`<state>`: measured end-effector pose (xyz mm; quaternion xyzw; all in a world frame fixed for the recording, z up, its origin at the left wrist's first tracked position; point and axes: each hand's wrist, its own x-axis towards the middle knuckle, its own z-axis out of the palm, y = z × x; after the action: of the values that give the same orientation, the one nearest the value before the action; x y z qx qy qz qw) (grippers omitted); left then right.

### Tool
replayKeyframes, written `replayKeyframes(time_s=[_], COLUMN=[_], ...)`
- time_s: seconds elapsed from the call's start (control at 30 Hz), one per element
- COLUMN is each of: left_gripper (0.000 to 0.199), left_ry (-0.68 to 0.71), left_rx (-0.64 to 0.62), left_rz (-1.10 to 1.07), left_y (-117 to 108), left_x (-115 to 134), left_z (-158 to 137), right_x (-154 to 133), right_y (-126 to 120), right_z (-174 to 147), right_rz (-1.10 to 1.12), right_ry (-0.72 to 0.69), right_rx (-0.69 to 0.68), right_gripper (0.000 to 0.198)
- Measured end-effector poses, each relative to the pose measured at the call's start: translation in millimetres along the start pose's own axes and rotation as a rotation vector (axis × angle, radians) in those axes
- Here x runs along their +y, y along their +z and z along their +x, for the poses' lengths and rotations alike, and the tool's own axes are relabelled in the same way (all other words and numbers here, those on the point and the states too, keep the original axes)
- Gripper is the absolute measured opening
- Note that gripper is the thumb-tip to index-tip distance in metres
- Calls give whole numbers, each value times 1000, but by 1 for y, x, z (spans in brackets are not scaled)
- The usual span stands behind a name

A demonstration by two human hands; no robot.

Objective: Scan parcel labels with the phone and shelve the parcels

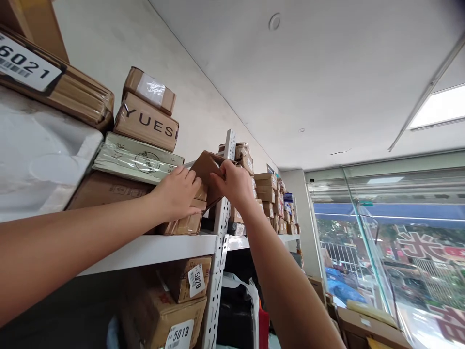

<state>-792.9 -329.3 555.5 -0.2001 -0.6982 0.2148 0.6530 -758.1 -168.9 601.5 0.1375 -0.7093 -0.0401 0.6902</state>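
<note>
My right hand (235, 183) is closed on the edge of a brown cardboard box (206, 170), which sits tilted beside the white shelf post. My left hand (177, 193) lies against the end of a row of boxes on the same shelf, its fingers stretched and its thumb apart. Just past its fingers are a small brown box (200, 193) and another taped box (183, 224) below. A pale green box (136, 157) lies left of my left hand, under a box marked YUES (147, 121). My right fingertips partly hide the held box's edge.
The white metal shelf (152, 252) has a perforated upright post (215, 286). Boxes labelled 5020 (189, 281) and 5019 (170, 315) stand underneath. At upper left, a box labelled 6021 (83, 97) rests on a white foam box (39, 150). Glass doors (363, 242) are at right.
</note>
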Motion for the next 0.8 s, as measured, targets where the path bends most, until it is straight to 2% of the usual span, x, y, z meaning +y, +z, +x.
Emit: replayKeyframes(time_s=[0.13, 0.23, 0.43, 0.53, 0.57, 0.63, 0.7, 0.8], left_gripper=[67, 66, 64, 67, 67, 66, 65, 65], left_ry=[7, 10, -23, -24, -20, -11, -1, 7], left_rx=[-6, -27, -15, -5, 0, 11, 19, 13], left_rz=[18, 12, -13, -26, -29, -25, -12, 11], left_y=[1, 1, -1, -1, 0, 0, 1, 1], left_x=[0, 1, 2, 2, 1, 1, 0, 0], left_z=[-1, -2, -1, -1, 0, -1, -1, -2], right_x=[9, 20, 33, 35, 35, 37, 38, 35], right_y=[-7, 3, 58, 62, 57, 38, 15, -14], right_z=[-20, -51, -105, -112, -110, -104, -95, -83], right_rz=[64, 156, 229, 298, 323, 371, 387, 278], right_ry=[-73, -82, 128, 191, 205, 233, 244, 245], right_rx=[67, 182, 405, 434, 429, 365, 204, -85], right_gripper=[27, 31, 33, 23, 26, 60, 85, 85])
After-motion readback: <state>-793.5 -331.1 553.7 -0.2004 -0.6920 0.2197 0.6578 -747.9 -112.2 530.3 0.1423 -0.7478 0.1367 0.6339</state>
